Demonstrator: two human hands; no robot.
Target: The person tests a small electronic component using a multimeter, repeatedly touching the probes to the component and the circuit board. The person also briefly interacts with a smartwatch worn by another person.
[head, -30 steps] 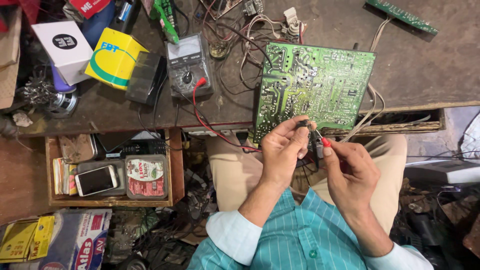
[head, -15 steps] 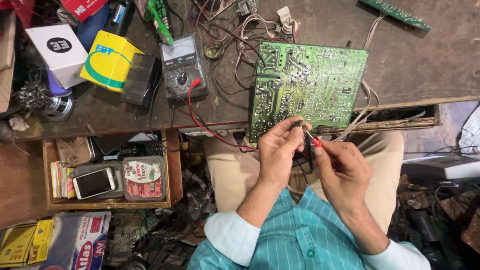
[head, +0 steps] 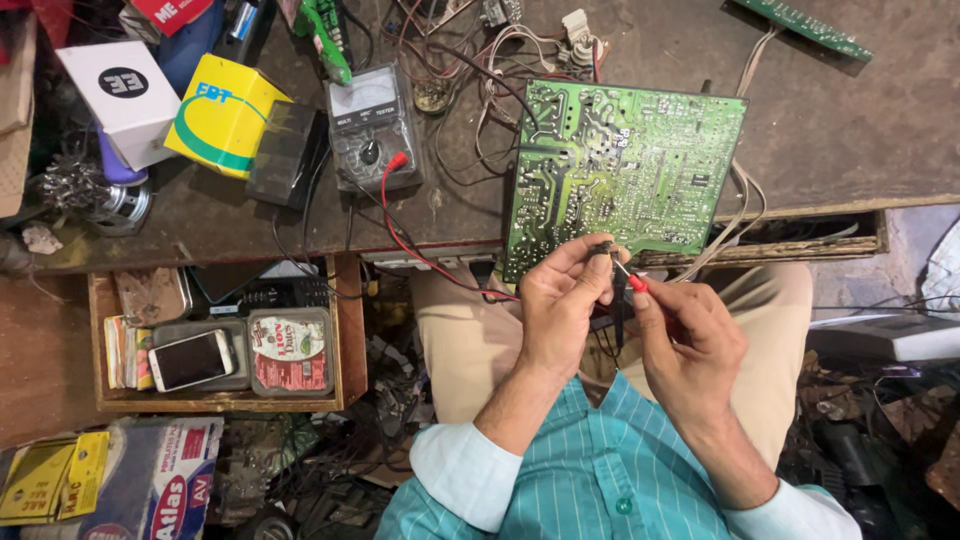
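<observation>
My left hand (head: 563,300) pinches a small dark component (head: 603,247) just below the near edge of a green circuit board (head: 625,165) that lies on the workbench. My right hand (head: 688,335) holds a red test probe (head: 634,282) with its metal tip against that component, and a black probe (head: 619,305) hangs between the two hands. A red lead (head: 400,235) runs from the probe up to a grey analogue multimeter (head: 372,128) left of the board.
A yellow box (head: 222,112), a white box (head: 122,95) and a tangle of wires (head: 480,40) crowd the bench's far left. An open wooden drawer (head: 345,330) at lower left holds a phone (head: 190,360) and small tins. A second green board (head: 800,25) lies top right.
Both hands have stayed together at the board's near edge. The probe tip has shifted slightly against the component, and the view has drifted a little.
</observation>
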